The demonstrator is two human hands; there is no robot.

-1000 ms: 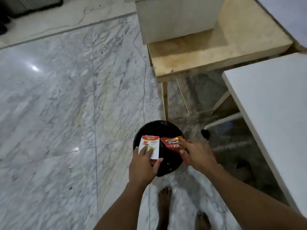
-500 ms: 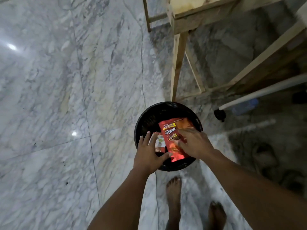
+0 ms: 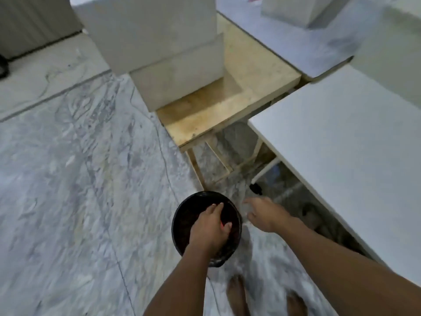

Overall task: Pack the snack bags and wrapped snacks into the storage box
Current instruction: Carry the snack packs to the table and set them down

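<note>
Bare left hand [image 3: 209,226], right hand [image 3: 264,215], forearms [image 3: 341,265], feet [image 3: 237,295]

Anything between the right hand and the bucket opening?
Only the left hand: it reaches down into the black bucket and covers much of its mouth. The right hand, open and empty, hovers just outside the rim; nothing else shows between them.

A round black bucket [image 3: 182,224] stands upright on the marble floor [image 3: 91,179]; a blurred sliver of red snack bag [image 3: 222,223] shows inside.

The grey marble floor [image 3: 68,179] carries a black round bucket [image 3: 183,221] beside a wooden table [image 3: 227,115].
</note>
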